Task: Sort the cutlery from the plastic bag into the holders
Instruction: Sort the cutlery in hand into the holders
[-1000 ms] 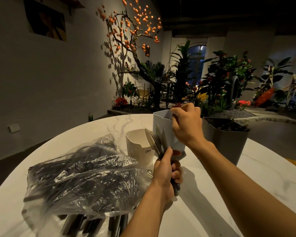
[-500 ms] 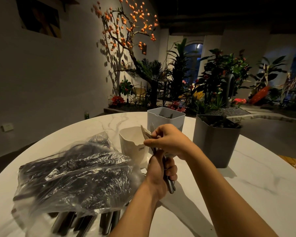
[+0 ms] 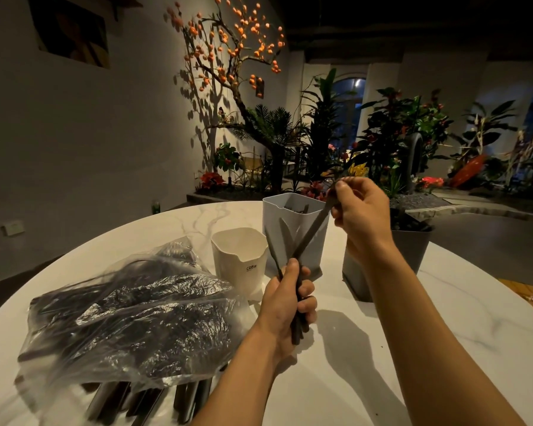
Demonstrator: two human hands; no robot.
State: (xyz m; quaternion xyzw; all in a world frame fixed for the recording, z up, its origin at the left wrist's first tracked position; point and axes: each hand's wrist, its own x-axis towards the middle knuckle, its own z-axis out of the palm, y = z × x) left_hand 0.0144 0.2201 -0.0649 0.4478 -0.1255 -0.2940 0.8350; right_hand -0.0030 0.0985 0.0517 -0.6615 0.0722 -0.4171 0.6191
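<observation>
Head view: bagged cutlery (image 3: 142, 315) indistinct.

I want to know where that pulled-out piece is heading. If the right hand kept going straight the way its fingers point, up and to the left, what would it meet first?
Probably nothing: the right hand sits above the grey holder, with only distant plants beyond, though depth is unclear.

The counter (image 3: 413, 348) is round and white with gray lines like marble. A clear plastic bag (image 3: 130, 318) full of dark cutlery lies near its left edge. Toward the far edge stand a cream holder (image 3: 239, 259), a light gray holder (image 3: 290, 229) and a dark gray holder (image 3: 410, 250).
</observation>
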